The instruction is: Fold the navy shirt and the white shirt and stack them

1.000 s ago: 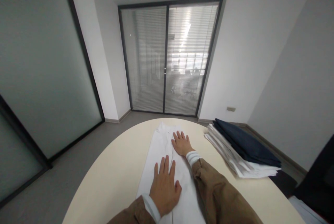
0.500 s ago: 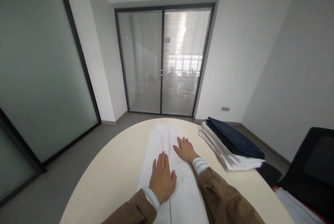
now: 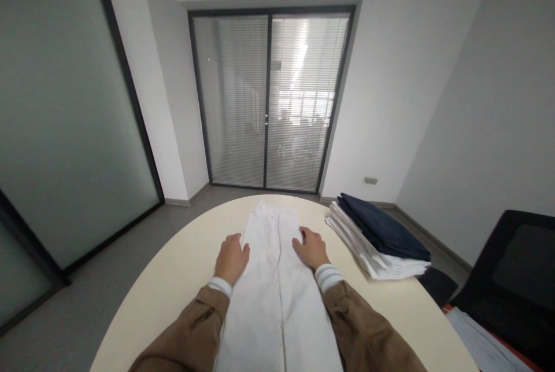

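A long white garment (image 3: 260, 302) lies flattened lengthwise on the round table, with a seam or fold line running down its middle; its exact kind is not clear. My left hand (image 3: 231, 260) rests at its left edge, fingers curved and thumb apart from them. At the right edge is my right hand (image 3: 311, 249), its thumb over the cloth and its fingers bent beside the edge. A gap shows between thumb and forefinger on each hand. The garment's near end runs out of view at the bottom.
To the right stands a stack of folded white cloth (image 3: 368, 256) with a folded navy piece (image 3: 384, 226) on top. The pale round table (image 3: 173, 279) curves away at the back. A black chair (image 3: 515, 279) with papers (image 3: 481, 337) is at the far right.
My left hand has left the middle of the garment and moved to its left edge. My right hand has curled its fingers at the right edge. The view has shifted slightly.
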A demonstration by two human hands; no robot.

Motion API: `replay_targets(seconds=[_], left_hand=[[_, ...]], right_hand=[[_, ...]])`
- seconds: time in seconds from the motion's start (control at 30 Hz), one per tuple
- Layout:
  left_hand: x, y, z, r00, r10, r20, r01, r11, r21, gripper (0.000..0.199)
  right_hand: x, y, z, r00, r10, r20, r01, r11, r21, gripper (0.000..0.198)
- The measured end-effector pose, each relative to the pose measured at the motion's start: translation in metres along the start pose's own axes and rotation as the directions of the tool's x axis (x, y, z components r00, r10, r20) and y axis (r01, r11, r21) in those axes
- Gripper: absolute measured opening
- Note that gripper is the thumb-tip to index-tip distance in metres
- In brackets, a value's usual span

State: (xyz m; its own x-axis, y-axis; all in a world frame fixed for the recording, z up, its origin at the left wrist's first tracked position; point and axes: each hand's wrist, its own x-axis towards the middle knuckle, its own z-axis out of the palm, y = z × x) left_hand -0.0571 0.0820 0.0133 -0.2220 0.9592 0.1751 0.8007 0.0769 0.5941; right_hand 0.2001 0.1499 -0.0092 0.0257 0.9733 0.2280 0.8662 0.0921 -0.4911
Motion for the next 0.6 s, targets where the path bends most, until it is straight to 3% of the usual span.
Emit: replay_targets(seconds=[0.07, 0.17, 0.37, 0.6], left_hand=[[0.014, -0.017, -0.007, 0.997, -0.053, 0.052, 0.055, 0.998, -0.039, 0.039], [0.025, -0.030, -0.008, 0.979, -0.085, 0.183, 0.106, 0.989, -0.106, 0.021], [0.024, -0.026, -0.005, 0.922, -0.154, 0.355, 0.251, 0.936, -0.248, 0.030], [0.017, -0.014, -0.013, 0.874, -0.164, 0.457, 0.387, 0.805, -0.450, 0.028]], right_hand=[[0.004, 0.004, -0.007, 0.994, 0.100, 0.031, -0.101, 0.994, 0.028, 0.050], [0.010, 0.011, -0.017, 0.969, 0.178, 0.173, -0.200, 0.973, 0.118, 0.034], [0.013, 0.013, -0.023, 0.929, 0.123, 0.349, -0.236, 0.924, 0.302, 0.028], [0.006, -0.003, -0.042, 0.863, 0.097, 0.495, -0.364, 0.800, 0.478, 0.028]])
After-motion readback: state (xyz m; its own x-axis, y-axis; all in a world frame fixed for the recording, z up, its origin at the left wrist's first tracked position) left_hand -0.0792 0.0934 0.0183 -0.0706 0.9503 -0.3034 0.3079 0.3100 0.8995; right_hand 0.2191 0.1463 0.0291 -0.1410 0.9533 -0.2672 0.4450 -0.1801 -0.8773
